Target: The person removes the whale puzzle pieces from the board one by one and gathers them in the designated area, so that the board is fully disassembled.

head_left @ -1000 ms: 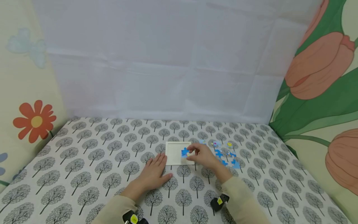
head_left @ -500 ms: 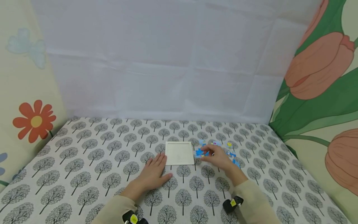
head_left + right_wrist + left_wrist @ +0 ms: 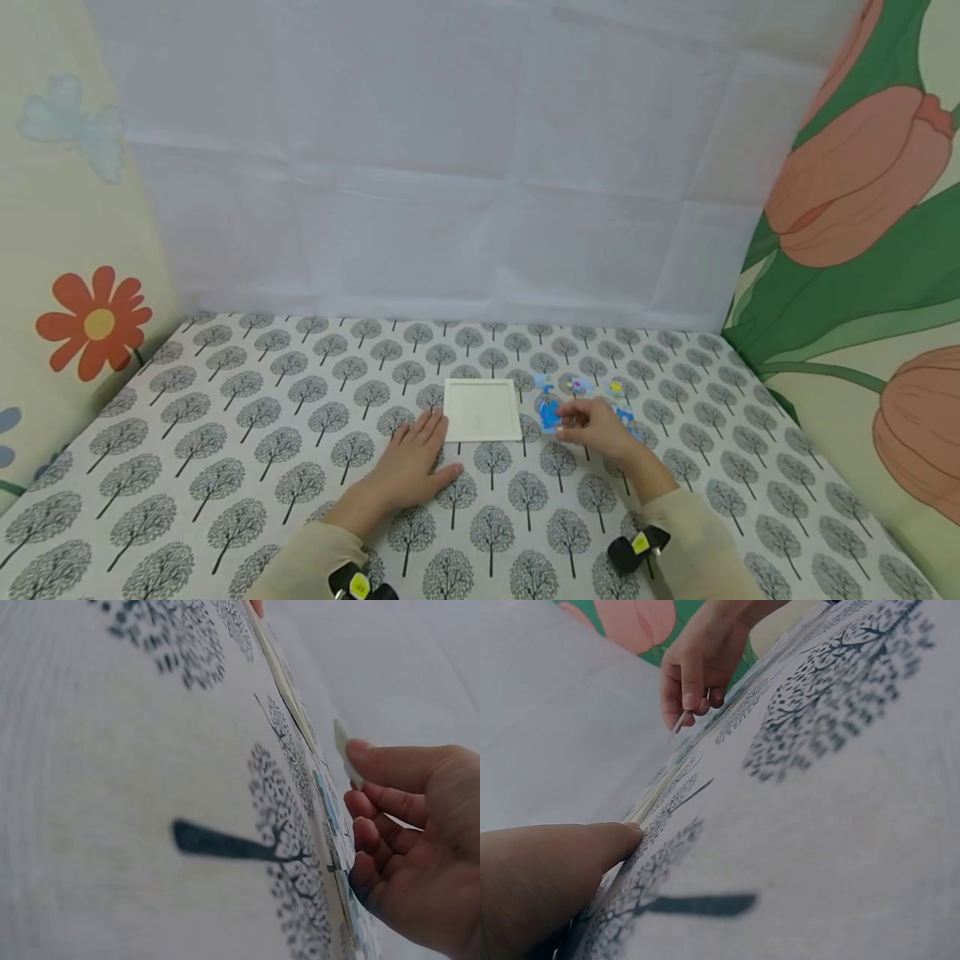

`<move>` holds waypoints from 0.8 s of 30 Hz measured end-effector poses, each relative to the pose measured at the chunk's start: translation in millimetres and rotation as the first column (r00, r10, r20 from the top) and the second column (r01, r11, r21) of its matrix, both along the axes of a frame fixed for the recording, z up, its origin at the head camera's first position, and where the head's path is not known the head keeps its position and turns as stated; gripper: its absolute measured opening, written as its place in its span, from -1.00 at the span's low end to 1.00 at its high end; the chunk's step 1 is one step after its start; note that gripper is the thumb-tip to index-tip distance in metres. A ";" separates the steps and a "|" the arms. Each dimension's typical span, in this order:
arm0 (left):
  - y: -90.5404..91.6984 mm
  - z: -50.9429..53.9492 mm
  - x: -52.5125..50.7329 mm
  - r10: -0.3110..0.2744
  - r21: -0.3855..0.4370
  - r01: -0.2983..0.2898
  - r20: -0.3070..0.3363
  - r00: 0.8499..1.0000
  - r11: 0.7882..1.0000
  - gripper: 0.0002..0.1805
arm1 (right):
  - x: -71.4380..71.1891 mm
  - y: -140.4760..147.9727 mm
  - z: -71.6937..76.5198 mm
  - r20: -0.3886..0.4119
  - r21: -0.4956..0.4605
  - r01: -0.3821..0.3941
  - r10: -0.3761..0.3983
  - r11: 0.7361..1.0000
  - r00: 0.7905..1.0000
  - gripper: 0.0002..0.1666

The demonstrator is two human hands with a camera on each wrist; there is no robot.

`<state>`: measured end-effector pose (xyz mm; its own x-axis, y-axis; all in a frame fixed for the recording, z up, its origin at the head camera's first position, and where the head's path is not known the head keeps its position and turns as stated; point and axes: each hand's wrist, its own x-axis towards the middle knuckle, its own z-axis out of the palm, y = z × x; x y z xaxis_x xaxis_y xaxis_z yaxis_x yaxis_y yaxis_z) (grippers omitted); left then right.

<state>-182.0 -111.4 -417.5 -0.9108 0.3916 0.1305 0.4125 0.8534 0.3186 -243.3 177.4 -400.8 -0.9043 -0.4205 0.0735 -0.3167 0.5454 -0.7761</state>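
My right hand [image 3: 600,429] pinches a blue jigsaw puzzle piece [image 3: 550,414] between thumb and fingers, just right of a square white puzzle tray [image 3: 467,410]. In the right wrist view the puzzle piece [image 3: 344,752] appears edge-on, raised off the cloth. The left wrist view also shows this piece [image 3: 679,721] at the fingertips. My left hand [image 3: 412,462] lies flat on the cloth, its straight fingertips at the tray's left edge. The tray's inside is plain white. Other puzzle pieces [image 3: 576,386] lie around the right hand, which partly hides them.
A white tablecloth [image 3: 315,467] printed with grey trees covers the table. Behind it hangs a white sheet [image 3: 450,208]. A yellow-flowered puzzle piece [image 3: 616,388] lies at the back right of the loose pieces.
The right hand has moved right with the blue puzzle piece, from over the tray to beside the loose pieces. The left hand has stayed in place.
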 end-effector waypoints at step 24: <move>-1.1 -0.6 -0.4 -0.006 -0.006 0.006 -0.003 1.000 1.000 -0.21 | 4.0 2.0 -10.2 -0.058 0.042 -0.029 0.032 0.999 0.998 -0.62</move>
